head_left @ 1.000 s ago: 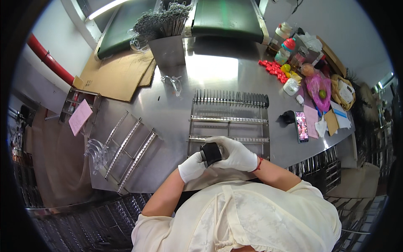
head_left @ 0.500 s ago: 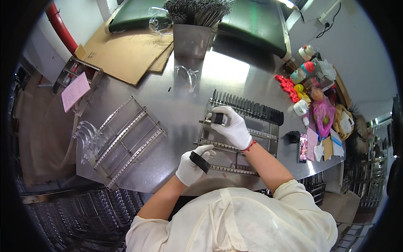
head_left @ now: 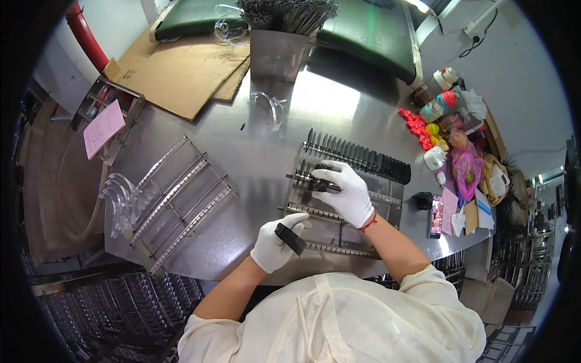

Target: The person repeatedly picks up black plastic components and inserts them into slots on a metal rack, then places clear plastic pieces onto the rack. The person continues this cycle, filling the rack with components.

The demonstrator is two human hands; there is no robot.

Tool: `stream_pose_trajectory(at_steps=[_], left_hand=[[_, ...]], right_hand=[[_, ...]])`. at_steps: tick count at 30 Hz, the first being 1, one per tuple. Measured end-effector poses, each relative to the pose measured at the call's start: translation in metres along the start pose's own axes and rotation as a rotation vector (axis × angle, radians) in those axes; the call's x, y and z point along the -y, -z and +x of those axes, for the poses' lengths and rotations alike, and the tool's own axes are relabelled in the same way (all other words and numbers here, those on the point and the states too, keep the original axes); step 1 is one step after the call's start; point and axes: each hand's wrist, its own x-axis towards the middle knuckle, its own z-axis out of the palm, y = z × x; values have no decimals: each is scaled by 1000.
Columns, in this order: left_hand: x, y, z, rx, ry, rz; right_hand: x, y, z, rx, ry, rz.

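Observation:
My left hand, in a white glove, is closed around a stack of flat black curved pieces by the near left corner of a metal rack. In a white glove too, my right hand pinches a small black piece at the left end of the rack's second rail. My fingers partly cover that piece, so how it sits on the rail is hidden. Along the rack's far rail stands a row of upright black pieces, several of them, closely spaced.
Another slotted metal rack lies at left, with clear curved plastic pieces on its left end. Further off are a clear curved piece, a metal bin of thin wires and cardboard. Bottles, bags and a phone line the right side.
My right hand has moved slightly nearer and right, bringing its black piece from above the rack down to the second rail. My left hand keeps its stack, barely shifted.

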Motion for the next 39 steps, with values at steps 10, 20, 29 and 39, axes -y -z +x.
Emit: stream_pose_trajectory(at_steps=[10,20,29,39], left_hand=[[-5,0,2,5,58,-101],[-24,4,83,191,-582,795],[-17,24,90,124,-518,756],[-35,-43,25,180,460,-482]], right_hand=[[-38,39,-34,11,65,-241],[-49,56,-49,29,49,-153],[-42,58,-52,-10,77,-425],[0,90,-55,95,98,-630]])
